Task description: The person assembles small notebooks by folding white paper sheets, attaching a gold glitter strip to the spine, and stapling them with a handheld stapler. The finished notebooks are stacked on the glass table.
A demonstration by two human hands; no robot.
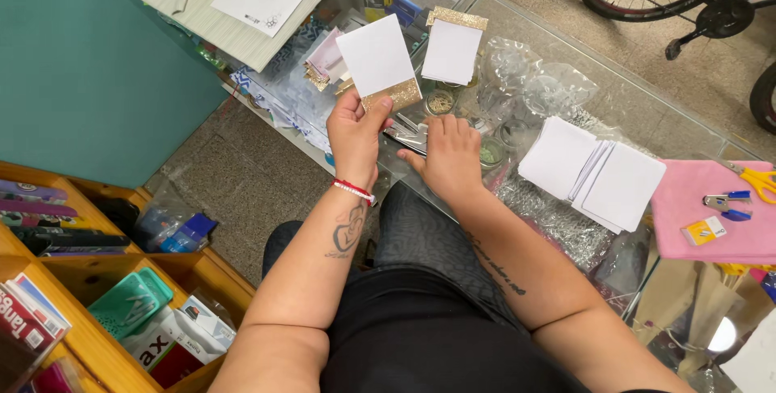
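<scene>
White card with a gold glitter strip point(380, 65) held up above the glass counter point(647, 110), pinched at its lower glitter edge by the left hand point(354, 136), thumb across the front, fingers closed behind. Left wrist upright, red-and-white bracelet point(353, 190) around it, forearm rising from the lap. Right hand point(449, 158) lying palm down on the counter just right of the left, fingers curled over a silvery tool point(406, 136); grip on it not clear. 1 more glitter-edged card point(453, 47) flat behind, stack of white cards point(594, 171) to the right, near a pink cloth point(711, 207).
</scene>
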